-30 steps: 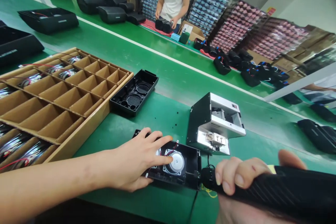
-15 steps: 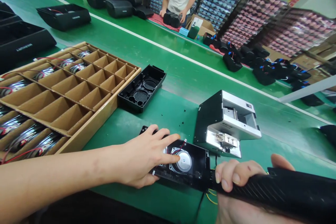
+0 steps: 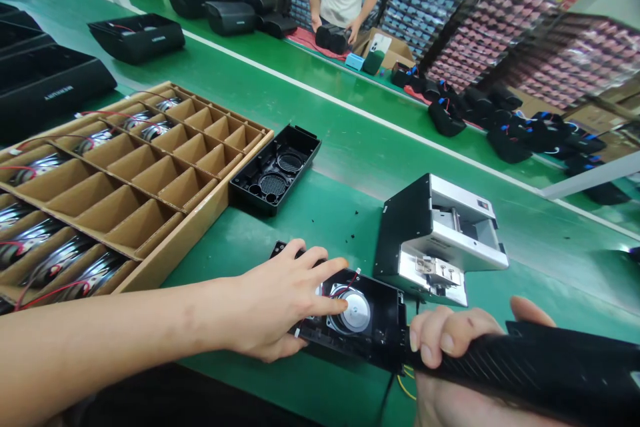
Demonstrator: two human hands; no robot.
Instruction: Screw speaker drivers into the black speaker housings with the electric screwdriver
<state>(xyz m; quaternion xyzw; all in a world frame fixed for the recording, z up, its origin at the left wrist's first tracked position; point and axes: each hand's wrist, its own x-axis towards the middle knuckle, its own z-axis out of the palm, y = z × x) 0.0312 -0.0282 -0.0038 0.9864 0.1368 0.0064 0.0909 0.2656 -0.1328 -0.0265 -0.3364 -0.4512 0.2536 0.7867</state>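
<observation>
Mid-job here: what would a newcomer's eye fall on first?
Probably the big black tool at lower right, held in the right grip. Next, the shiny round speaker in the black housing at lower centre, the left grip spread over the housing's left part. Then the partitioned cardboard tray at left.

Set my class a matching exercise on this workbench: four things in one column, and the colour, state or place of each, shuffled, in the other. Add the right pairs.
Things
1. Tool
2. Speaker
3. Divided box
4. Machine

Descriptions
A. Brown, with only some of its sections filled
B. Silver and black, standing on the green table
C. Black, with its front at one end of an open case
D. Round and silver, sitting inside the open case

Right pairs: 1-C, 2-D, 3-A, 4-B
</observation>
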